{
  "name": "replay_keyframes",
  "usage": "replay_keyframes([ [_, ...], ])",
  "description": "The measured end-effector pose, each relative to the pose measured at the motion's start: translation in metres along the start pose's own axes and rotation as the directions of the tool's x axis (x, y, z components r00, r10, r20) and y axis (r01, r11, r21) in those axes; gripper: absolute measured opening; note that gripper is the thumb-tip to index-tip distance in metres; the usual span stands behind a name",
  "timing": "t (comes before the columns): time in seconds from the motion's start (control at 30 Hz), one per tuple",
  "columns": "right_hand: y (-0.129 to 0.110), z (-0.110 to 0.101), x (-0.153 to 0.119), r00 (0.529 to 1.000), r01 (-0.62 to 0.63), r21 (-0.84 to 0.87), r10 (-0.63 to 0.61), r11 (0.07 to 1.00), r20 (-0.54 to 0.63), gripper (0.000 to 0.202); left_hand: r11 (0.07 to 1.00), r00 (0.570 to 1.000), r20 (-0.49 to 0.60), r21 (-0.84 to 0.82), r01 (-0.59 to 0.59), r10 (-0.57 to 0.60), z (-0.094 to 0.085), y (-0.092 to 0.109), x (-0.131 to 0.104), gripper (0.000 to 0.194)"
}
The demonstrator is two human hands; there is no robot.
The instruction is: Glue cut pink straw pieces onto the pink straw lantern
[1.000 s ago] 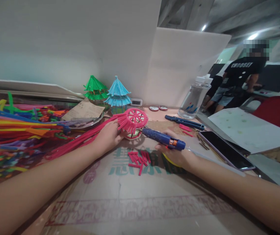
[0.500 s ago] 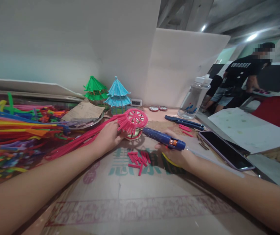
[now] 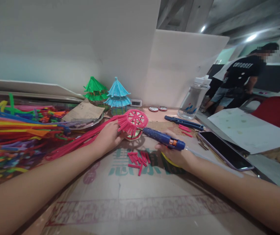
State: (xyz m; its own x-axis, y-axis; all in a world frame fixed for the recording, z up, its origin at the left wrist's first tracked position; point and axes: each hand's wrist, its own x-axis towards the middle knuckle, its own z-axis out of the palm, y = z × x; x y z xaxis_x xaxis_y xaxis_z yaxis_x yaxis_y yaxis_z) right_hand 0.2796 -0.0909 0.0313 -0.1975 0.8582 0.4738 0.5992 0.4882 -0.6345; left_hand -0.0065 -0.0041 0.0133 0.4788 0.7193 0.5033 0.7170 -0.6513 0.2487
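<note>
My left hand (image 3: 110, 135) is closed around the edge of a pink pipe-cleaner pavilion model (image 3: 136, 120), tilted so its round, spoked frame shows. In my right hand (image 3: 172, 151) is a blue hot glue gun (image 3: 164, 138), its nozzle at the lower right edge of the pink frame; whether it touches I cannot tell. Below the model, short pink pipe-cleaner pieces (image 3: 138, 161) lie on the cardboard (image 3: 130, 192). Long pink pipe cleaners (image 3: 78, 143) stretch left behind my left wrist.
Colourful pipe cleaners (image 3: 19, 130) fill the left side. A green pavilion (image 3: 94, 88) and a blue pavilion (image 3: 117, 93) stand at the back. To the right are a utility knife (image 3: 184, 123), a phone (image 3: 225, 150) and a water bottle (image 3: 192, 99). A person (image 3: 242, 75) stands beyond.
My hands, the glue gun and the pink model hold nearly the same place. In the background, the person has shifted slightly right and an arm has drawn back from the table.
</note>
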Motion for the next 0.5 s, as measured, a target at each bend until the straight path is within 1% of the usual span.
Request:
replay_keyframes([
  [0.1, 0.001, -0.0001, 0.0, 1.0, -0.005, 0.003, 0.005, 1.0, 0.007, 0.031, 1.0, 1.0, 0.024, 0.004, -0.005, 0.005, -0.0011, 0.0007, 0.0005, 0.032],
  [0.23, -0.0003, -0.0007, -0.0001, 1.0, -0.006, 0.026, 0.005, 1.0, 0.019, 0.03, 1.0, 0.999, 0.037, 0.007, 0.004, -0.004, -0.0027, 0.0024, 0.0008, 0.03],
  [0.4, -0.0022, -0.0008, -0.0002, 1.0, -0.01, 0.028, 0.01, 1.0, 0.007, 0.027, 0.999, 0.999, 0.02, 0.036, -0.029, 0.028, -0.0042, 0.0052, 0.0002, 0.029],
  [0.5, -0.0037, -0.0034, 0.0005, 1.0, 0.01, 0.02, -0.011, 1.0, 0.021, 0.028, 0.999, 1.0, 0.009, 0.034, -0.019, 0.018, -0.0041, 0.006, 0.0001, 0.029],
])
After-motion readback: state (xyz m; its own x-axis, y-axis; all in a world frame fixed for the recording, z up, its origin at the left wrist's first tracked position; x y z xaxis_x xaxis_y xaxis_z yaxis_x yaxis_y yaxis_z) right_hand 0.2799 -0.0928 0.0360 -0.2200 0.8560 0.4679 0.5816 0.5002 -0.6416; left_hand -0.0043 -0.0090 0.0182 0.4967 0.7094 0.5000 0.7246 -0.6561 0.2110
